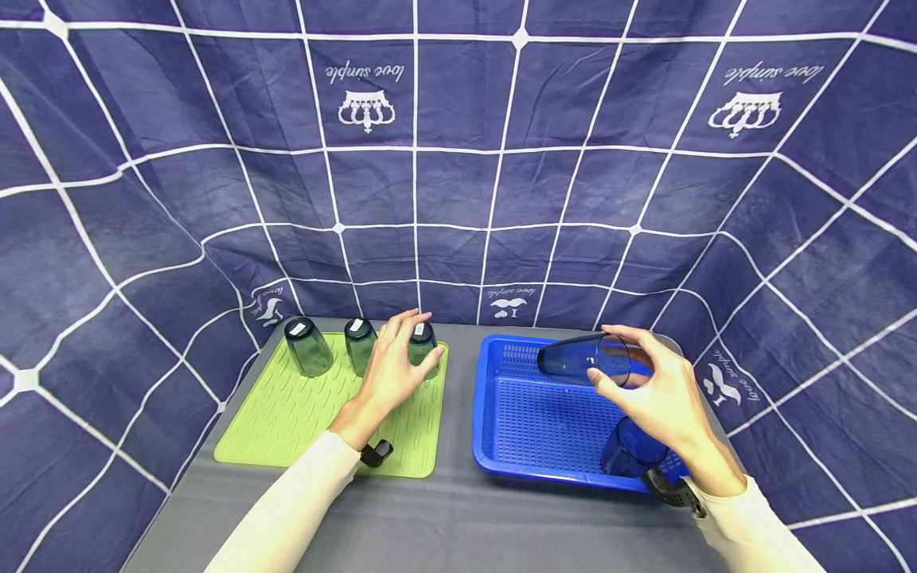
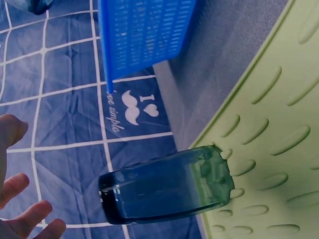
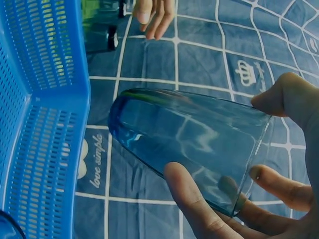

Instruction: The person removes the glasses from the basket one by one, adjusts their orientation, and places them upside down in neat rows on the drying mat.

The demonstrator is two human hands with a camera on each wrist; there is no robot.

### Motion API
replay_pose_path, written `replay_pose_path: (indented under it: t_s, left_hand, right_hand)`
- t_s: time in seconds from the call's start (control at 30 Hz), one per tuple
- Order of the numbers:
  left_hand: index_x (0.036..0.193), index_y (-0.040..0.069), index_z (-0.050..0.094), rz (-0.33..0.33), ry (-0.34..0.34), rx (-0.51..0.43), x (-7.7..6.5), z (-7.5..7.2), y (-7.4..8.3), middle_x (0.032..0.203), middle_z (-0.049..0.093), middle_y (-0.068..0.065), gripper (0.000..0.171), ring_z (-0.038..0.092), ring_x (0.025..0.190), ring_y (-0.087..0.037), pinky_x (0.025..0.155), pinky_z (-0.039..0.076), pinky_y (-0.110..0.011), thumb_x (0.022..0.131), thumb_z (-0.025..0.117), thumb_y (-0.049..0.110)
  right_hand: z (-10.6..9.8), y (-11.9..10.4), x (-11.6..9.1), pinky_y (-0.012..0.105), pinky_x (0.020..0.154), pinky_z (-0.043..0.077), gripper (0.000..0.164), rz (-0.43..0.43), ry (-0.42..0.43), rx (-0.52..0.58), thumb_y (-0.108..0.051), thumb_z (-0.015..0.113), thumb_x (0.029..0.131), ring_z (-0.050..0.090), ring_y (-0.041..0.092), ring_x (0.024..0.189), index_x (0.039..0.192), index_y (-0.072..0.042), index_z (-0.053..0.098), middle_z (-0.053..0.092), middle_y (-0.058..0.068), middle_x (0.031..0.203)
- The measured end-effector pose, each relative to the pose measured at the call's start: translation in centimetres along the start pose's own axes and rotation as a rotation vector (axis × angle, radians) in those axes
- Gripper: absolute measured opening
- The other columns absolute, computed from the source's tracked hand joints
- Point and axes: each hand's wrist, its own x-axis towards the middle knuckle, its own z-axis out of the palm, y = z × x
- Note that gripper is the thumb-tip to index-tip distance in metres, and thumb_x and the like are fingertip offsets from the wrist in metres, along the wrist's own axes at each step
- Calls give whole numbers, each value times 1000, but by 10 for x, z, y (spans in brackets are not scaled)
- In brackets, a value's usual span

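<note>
My right hand [image 1: 655, 390] grips a tinted drinking glass [image 1: 573, 358] near its rim, fingers and thumb around that end. The glass lies tilted on its side over the blue basket, base pointing left; the right wrist view shows its see-through wall [image 3: 194, 139]. My left hand [image 1: 392, 358] is held with fingers spread over the green mat [image 1: 286, 434], beside the rightmost upside-down glass [image 1: 423, 344]. In the left wrist view a gap shows between the fingers [image 2: 37, 219] and that glass [image 2: 164, 186], which stands rim down on the mat.
Two more upside-down glasses, one at far left [image 1: 310, 350] and one in the middle [image 1: 359, 350], stand along the mat's back. Another glass [image 1: 634, 446] sits in the blue basket [image 1: 483, 398], below my right hand. A patterned blue cloth [image 1: 458, 191] rises behind the grey table [image 1: 430, 525].
</note>
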Motion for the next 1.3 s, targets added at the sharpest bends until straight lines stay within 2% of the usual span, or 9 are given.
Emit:
replay_pose_path:
  t_s: [0.3, 0.47, 0.67, 0.87, 1.07, 1.3]
  left_hand:
    - [157, 13, 70, 60, 25, -16, -6, -10, 13, 164, 66, -16, 62, 63, 150, -48, 127, 50, -65, 102, 91, 32]
    - [154, 10, 71, 126, 67, -28, -9, -15, 21, 160, 69, -18, 62, 67, 143, -49, 122, 54, -66, 99, 94, 26]
    - [155, 10, 71, 173, 85, -36, -13, -22, 34, 158, 70, -17, 62, 69, 140, -47, 117, 56, -65, 100, 94, 29]
    - [155, 12, 72, 193, 89, -52, -17, -27, 45, 158, 71, -17, 61, 69, 144, -45, 122, 55, -64, 100, 93, 28]
    - [155, 14, 71, 207, 88, -73, -22, -31, 53, 157, 71, -16, 61, 68, 147, -41, 124, 55, -62, 100, 93, 27]
    - [155, 15, 71, 222, 92, -105, -27, -35, 62, 157, 71, -16, 61, 68, 148, -37, 127, 53, -56, 99, 93, 26]
  right_hand:
    - [11, -5, -2, 20, 86, 69, 66, -20, -2, 73, 6, 97, 87, 81, -1, 119, 147, -7, 75, 79, 16, 143]
    - [16, -6, -4, 23, 86, 70, 66, -22, -12, 92, 6, 98, 86, 82, 0, 117, 147, -9, 75, 79, 18, 142]
    - [22, -9, -6, 24, 86, 70, 65, -34, -18, 120, 7, 98, 86, 83, 3, 117, 145, -10, 76, 80, 14, 142]
    - [28, -15, -8, 25, 84, 70, 64, -45, -24, 151, 8, 96, 86, 81, 1, 120, 145, -6, 75, 79, 15, 143]
    - [34, -20, -9, 25, 84, 71, 66, -41, -38, 183, 9, 95, 87, 80, 0, 122, 147, -10, 75, 77, 20, 144]
    - [41, -25, -10, 29, 82, 72, 66, -34, -55, 239, 11, 93, 88, 82, 9, 124, 149, -6, 73, 77, 16, 144]
